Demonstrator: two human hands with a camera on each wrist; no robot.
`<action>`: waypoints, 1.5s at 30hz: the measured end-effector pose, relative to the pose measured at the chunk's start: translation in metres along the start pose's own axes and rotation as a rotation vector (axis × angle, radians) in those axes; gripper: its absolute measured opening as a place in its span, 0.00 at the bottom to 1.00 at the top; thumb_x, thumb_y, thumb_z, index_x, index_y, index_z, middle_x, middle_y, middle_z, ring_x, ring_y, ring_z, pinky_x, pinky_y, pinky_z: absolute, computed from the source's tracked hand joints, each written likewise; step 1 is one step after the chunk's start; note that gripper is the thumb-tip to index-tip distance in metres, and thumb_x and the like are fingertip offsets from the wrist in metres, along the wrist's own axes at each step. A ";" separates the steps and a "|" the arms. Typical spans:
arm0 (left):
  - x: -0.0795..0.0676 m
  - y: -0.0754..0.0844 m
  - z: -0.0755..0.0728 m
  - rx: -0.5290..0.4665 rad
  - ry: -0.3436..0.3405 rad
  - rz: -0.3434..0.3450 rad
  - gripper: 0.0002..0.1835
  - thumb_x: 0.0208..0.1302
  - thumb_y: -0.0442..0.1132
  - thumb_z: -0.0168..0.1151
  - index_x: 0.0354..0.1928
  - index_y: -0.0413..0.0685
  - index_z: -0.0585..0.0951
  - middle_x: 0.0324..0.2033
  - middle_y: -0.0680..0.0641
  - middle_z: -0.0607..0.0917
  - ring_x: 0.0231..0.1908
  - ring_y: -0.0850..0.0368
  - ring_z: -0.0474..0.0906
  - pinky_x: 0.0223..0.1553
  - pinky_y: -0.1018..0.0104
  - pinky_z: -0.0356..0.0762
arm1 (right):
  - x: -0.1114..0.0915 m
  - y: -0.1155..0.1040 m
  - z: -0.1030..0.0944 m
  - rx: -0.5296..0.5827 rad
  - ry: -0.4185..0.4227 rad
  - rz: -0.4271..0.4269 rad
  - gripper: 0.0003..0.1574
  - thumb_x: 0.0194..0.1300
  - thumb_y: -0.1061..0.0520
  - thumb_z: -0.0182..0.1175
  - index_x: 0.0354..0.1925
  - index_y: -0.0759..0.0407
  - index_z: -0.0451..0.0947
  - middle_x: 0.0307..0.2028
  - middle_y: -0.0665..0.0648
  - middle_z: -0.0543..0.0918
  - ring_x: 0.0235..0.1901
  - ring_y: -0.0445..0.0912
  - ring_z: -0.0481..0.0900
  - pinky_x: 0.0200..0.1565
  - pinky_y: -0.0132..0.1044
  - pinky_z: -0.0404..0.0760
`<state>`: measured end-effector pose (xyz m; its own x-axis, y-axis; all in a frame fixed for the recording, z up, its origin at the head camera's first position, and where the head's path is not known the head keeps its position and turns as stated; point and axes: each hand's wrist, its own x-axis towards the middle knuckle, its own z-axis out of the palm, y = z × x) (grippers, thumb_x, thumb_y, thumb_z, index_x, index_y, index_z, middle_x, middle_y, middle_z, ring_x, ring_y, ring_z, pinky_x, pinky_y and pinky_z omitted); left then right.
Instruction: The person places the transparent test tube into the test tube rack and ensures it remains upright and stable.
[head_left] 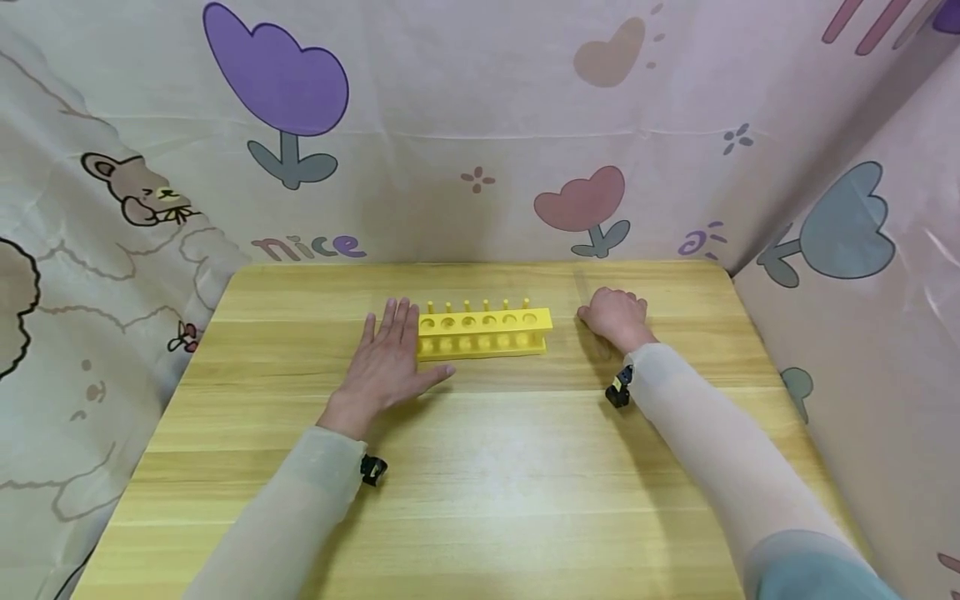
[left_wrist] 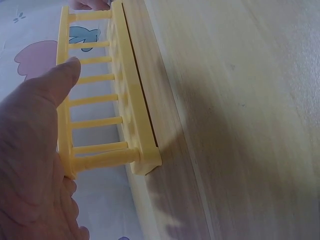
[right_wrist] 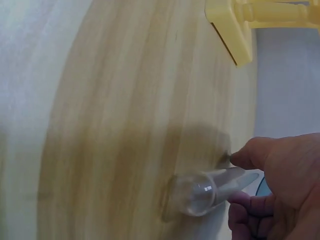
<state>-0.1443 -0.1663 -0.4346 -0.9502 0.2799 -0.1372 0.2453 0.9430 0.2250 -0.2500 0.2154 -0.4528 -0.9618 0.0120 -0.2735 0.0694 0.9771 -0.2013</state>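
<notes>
A yellow test tube rack [head_left: 483,323] with a row of round holes and a row of pegs stands on the wooden table. My left hand [head_left: 384,360] rests at its left end, fingers straight and pointing away, thumb stretched out along the front side. In the left wrist view, that thumb [left_wrist: 62,80] overlaps the rack's upper bar. To the right of the rack, my right hand [head_left: 617,318] pinches a clear test tube [right_wrist: 200,192] between thumb and curled fingers. The tube lies low over the tabletop, its rounded end toward me; the hand hides its middle in the head view.
The wooden table [head_left: 495,475] spreads in front of both hands. A printed cloth [head_left: 420,192] hangs behind its back edge and along both sides. A small black camera [head_left: 373,469] sits at the left wrist, another black camera [head_left: 618,390] at the right.
</notes>
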 end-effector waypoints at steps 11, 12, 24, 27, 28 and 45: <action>-0.001 0.000 0.004 -0.005 0.016 0.004 0.64 0.69 0.77 0.51 0.84 0.37 0.37 0.84 0.38 0.32 0.84 0.42 0.26 0.82 0.39 0.25 | -0.018 -0.006 -0.016 0.254 0.198 -0.039 0.24 0.76 0.43 0.53 0.31 0.58 0.77 0.33 0.62 0.84 0.39 0.60 0.82 0.49 0.57 0.78; -0.001 0.001 0.003 -0.006 0.016 0.004 0.64 0.69 0.77 0.51 0.84 0.37 0.37 0.84 0.39 0.32 0.84 0.42 0.26 0.82 0.39 0.25 | -0.023 -0.007 -0.021 0.294 0.227 -0.052 0.23 0.75 0.44 0.53 0.31 0.59 0.78 0.30 0.60 0.83 0.35 0.58 0.81 0.45 0.55 0.78; -0.001 0.000 0.002 -0.002 0.017 -0.001 0.65 0.68 0.79 0.48 0.84 0.39 0.36 0.84 0.39 0.32 0.84 0.43 0.24 0.83 0.40 0.25 | -0.057 -0.008 -0.034 0.245 0.399 -0.266 0.21 0.72 0.50 0.57 0.47 0.68 0.83 0.42 0.66 0.87 0.45 0.62 0.82 0.55 0.60 0.70; -0.001 -0.001 0.002 -0.004 0.020 -0.002 0.65 0.68 0.79 0.49 0.84 0.38 0.37 0.84 0.39 0.33 0.84 0.43 0.25 0.83 0.40 0.25 | -0.060 -0.008 -0.031 0.183 0.410 -0.290 0.22 0.73 0.49 0.57 0.46 0.69 0.84 0.41 0.66 0.87 0.45 0.62 0.80 0.50 0.58 0.70; -0.001 -0.001 0.002 -0.004 0.018 -0.002 0.65 0.68 0.79 0.50 0.84 0.38 0.37 0.84 0.38 0.33 0.84 0.43 0.25 0.83 0.40 0.25 | -0.061 -0.008 -0.030 0.170 0.414 -0.299 0.22 0.73 0.49 0.57 0.45 0.68 0.84 0.41 0.66 0.87 0.45 0.62 0.80 0.48 0.57 0.70; -0.001 -0.001 0.001 -0.009 0.010 -0.001 0.64 0.69 0.78 0.50 0.84 0.38 0.36 0.84 0.40 0.30 0.84 0.43 0.25 0.82 0.41 0.24 | -0.083 -0.034 -0.048 0.162 0.480 -0.414 0.17 0.70 0.51 0.59 0.41 0.64 0.83 0.35 0.61 0.85 0.39 0.58 0.76 0.46 0.54 0.70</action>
<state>-0.1438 -0.1670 -0.4354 -0.9522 0.2774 -0.1278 0.2429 0.9415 0.2336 -0.1852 0.1911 -0.3781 -0.9265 -0.2279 0.2995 -0.3288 0.8774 -0.3495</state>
